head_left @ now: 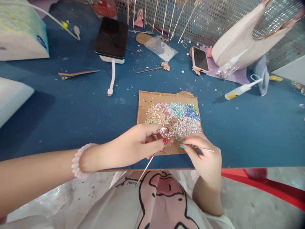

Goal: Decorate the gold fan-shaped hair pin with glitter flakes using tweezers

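Observation:
My left hand [135, 144], with red nails, pinches a hair stick [145, 169] whose head is a small ornament [165, 132] set with pink and clear stones. The stick slants down toward my lap. My right hand [206, 156], with teal nails, grips a thin metal tool [201, 148] like a pen, its tip close to the ornament; the exact tip is too small to make out. Under both hands lies a cardboard sheet [145, 98] bearing loose rhinestones in heaps: yellowish [154, 116], turquoise [176, 109], blue [190, 111] and clear [187, 126].
Behind the cardboard lie another hair stick [152, 69], a plastic bag [163, 49] and a phone [200, 59]. A glue bottle [238, 91] is at right. A black device [111, 36], a hair clip [78, 74] and a tissue pack [22, 35] are at left.

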`<state>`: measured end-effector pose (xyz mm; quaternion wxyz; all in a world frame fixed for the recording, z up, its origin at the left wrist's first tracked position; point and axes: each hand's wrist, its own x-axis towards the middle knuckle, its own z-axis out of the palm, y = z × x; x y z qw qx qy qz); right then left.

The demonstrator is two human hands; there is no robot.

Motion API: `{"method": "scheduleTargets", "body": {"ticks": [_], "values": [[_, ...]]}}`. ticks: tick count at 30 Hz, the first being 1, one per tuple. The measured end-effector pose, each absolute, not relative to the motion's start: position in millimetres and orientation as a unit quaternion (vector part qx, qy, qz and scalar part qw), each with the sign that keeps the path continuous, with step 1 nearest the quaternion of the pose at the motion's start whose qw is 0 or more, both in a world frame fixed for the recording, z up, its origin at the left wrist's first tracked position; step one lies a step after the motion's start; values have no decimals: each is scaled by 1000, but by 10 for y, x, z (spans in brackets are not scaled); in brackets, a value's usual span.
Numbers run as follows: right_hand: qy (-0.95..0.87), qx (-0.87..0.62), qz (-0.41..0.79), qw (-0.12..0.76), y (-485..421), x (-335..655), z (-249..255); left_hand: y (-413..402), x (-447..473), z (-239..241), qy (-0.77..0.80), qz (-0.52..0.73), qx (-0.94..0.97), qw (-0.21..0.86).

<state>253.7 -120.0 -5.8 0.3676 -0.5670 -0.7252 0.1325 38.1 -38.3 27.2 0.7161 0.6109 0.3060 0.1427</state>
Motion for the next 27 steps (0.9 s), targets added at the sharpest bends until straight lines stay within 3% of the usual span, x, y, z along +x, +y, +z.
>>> {"method": "scheduleTargets", "body": {"ticks": [11,20,27], "values": [[-720,-559,132,388,-1203,2533,-62,-373,377,244,307,121,629,704],[-636,-494,160,570,-1205,2483,-20,-373,369,247,296,100,626,714],[-698,-437,149,548,-1173,2323,96,-352,343,200,275,18,667,692]]}}
